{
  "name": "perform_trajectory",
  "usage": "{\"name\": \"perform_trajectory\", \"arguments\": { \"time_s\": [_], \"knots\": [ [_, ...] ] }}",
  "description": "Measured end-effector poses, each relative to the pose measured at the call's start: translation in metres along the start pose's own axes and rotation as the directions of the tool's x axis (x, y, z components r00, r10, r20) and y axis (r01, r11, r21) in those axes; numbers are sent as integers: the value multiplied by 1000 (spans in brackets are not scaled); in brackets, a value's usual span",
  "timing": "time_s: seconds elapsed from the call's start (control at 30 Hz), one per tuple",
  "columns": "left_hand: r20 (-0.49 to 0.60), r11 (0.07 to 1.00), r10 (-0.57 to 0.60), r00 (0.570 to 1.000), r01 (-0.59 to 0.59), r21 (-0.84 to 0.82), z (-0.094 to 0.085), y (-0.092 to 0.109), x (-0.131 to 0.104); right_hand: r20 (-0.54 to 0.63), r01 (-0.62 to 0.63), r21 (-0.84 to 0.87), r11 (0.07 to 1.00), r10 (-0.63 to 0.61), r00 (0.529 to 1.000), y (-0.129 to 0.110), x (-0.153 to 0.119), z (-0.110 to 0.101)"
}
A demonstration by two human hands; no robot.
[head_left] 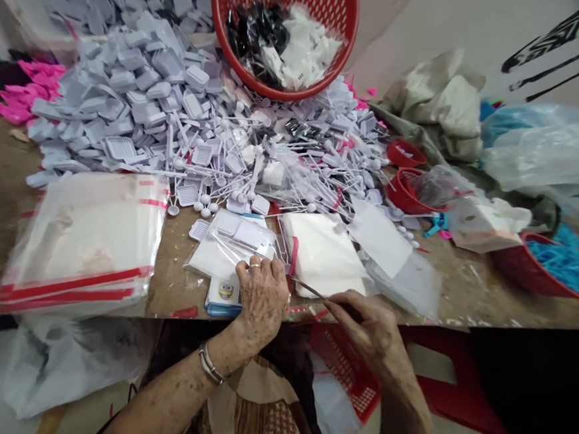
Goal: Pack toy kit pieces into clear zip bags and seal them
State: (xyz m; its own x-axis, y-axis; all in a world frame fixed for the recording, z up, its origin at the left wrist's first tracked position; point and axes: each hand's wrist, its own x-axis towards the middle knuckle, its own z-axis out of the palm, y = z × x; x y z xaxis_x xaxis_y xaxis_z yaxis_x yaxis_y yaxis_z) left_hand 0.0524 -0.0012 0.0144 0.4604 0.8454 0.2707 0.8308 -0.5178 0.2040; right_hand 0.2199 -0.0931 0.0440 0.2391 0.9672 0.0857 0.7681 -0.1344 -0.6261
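Tabletop (175, 286) edge beneath both hands (263, 292).

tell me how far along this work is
Seemingly done: the clear packet has pale trays inside. In hand: the left hand presses the packet; the right hand holds a thin tool. Likely left: the loose heap and the flat clear bags.

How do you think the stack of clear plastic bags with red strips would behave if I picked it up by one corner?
The stack would probably sag, as its film looks thin and rippled. The layers may well slip apart: they look glossy, and their red strips lie fanned rather than lined up. It is probably light for its spread, since it lies low and flat.
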Motion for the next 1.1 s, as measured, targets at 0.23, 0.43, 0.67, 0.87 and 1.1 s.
{"name": "perform_trajectory", "arguments": {
  "time_s": [0.23, 0.43, 0.67, 0.87, 1.1],
  "knots": [
    [-133, 994, 25, 991, -39, -102, -2, -6, -4, 21, 8, 80, 997, -10, 1000, -16, 29, 32],
    [-152, 959, -24, 988, -20, -283, 3, -9, -7, 37, 9, 220, 975, -18, 999, -28, 62, 71],
    [-154, 919, -35, 988, -29, -393, 0, -67, -4, 37, 21, 167, 986, -27, 999, -29, 70, 87],
    [46, 991, 1, 999, 5, -137, -2, -105, 15, -13, 41, 128, 991, -40, 999, -32, 69, 100],
    [72, 1000, 3, 997, 0, -30, 16, -100, 29, 114, 164, 170, 972, -185, 976, -41, 59, 41]
  ]
}}
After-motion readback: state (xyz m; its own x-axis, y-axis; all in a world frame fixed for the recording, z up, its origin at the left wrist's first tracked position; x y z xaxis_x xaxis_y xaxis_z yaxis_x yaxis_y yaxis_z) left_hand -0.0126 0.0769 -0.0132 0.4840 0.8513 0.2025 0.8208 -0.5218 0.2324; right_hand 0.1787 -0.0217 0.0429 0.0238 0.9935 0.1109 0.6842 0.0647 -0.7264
